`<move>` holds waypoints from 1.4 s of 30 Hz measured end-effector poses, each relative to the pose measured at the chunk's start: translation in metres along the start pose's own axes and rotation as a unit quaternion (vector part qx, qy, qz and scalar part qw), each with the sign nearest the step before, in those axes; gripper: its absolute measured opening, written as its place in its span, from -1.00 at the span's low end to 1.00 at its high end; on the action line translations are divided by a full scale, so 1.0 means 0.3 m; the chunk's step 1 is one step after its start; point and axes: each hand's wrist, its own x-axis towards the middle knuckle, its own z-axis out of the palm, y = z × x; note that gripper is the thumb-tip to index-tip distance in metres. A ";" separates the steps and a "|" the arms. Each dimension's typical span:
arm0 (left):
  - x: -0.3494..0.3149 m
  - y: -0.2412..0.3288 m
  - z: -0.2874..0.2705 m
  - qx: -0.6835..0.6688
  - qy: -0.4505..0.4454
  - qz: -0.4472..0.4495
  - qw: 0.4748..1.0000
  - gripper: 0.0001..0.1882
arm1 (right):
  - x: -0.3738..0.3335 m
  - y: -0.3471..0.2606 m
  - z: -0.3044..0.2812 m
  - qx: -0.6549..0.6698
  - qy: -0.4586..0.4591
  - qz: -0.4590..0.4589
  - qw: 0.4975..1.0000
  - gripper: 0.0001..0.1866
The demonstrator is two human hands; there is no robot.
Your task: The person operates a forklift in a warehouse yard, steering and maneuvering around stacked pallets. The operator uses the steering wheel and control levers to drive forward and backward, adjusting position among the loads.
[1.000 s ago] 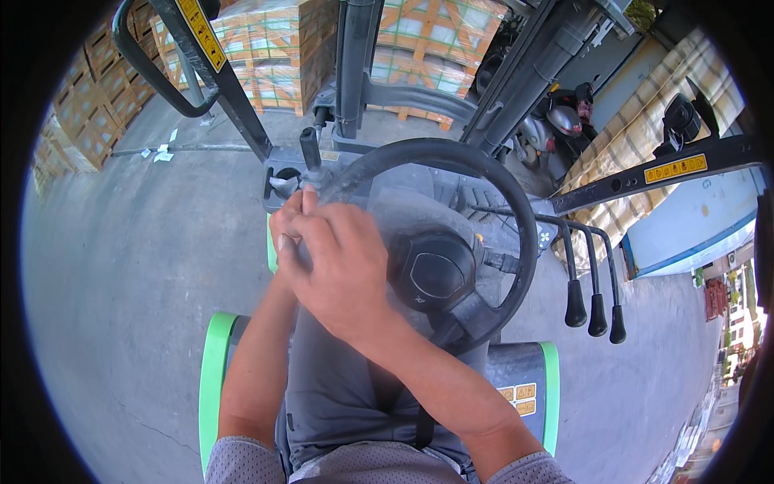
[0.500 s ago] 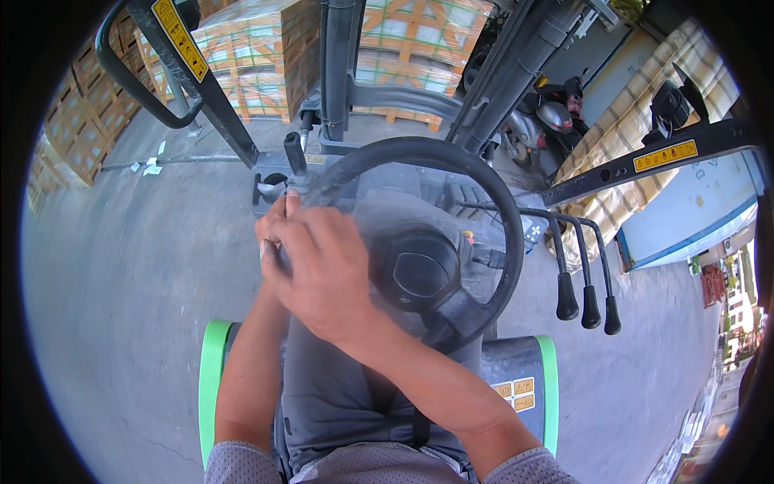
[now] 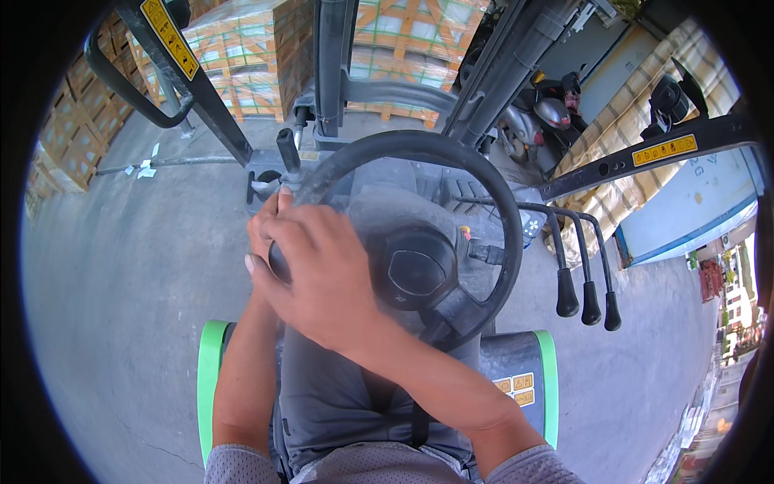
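Grey concrete floor [image 3: 121,323], stacked crates [image 3: 242,64] on it, scooter [image 3: 540,121] prob. parked

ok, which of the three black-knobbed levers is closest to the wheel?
The leftmost lever, its knob beside the wheel rim; the other two stand farther right.

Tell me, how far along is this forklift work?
Done: stacked boxes stand wrapped ahead of the mast. In hand: both hands sit on the left side of the wheel, the right hand over the left hand. The levers are untouched. No load shows on the forks, which are hidden.
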 end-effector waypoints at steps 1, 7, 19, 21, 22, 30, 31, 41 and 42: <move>0.018 -0.008 -0.005 -0.018 -0.010 -0.018 1.000 -0.48 | -0.007 0.001 -0.027 0.012 -0.006 0.011 1.000 -0.59; 0.050 -0.068 0.000 0.041 0.018 -0.030 0.999 -0.47 | -0.126 0.108 -0.347 -0.035 0.056 0.075 0.995 -0.66; 0.051 -0.105 -0.009 0.054 0.002 -0.044 0.998 -0.57 | -0.473 0.295 -0.836 -0.391 0.149 0.163 0.893 -0.82; 0.061 -0.098 0.000 0.050 0.016 -0.022 0.998 -0.56 | -0.465 0.342 -0.813 -0.301 0.184 0.235 0.906 -0.83; 0.062 -0.094 0.005 0.048 0.028 -0.008 0.998 -0.55 | -0.453 0.360 -0.803 -0.254 0.202 0.274 0.905 -0.83; 0.061 -0.097 0.012 0.003 0.041 -0.018 0.999 -0.53 | -0.345 0.428 -0.795 -0.234 0.238 0.257 0.907 -0.83; 0.061 -0.100 0.011 0.014 0.041 -0.016 0.999 -0.53 | -0.343 0.430 -0.795 -0.237 0.239 0.257 0.906 -0.83; 0.066 -0.109 0.012 -0.024 0.029 -0.021 0.999 -0.51 | -0.288 0.460 -0.796 -0.273 0.234 0.259 0.896 -0.84; 0.063 -0.110 0.010 -0.027 0.025 -0.028 0.999 -0.51 | -0.285 0.461 -0.795 -0.275 0.233 0.261 0.895 -0.84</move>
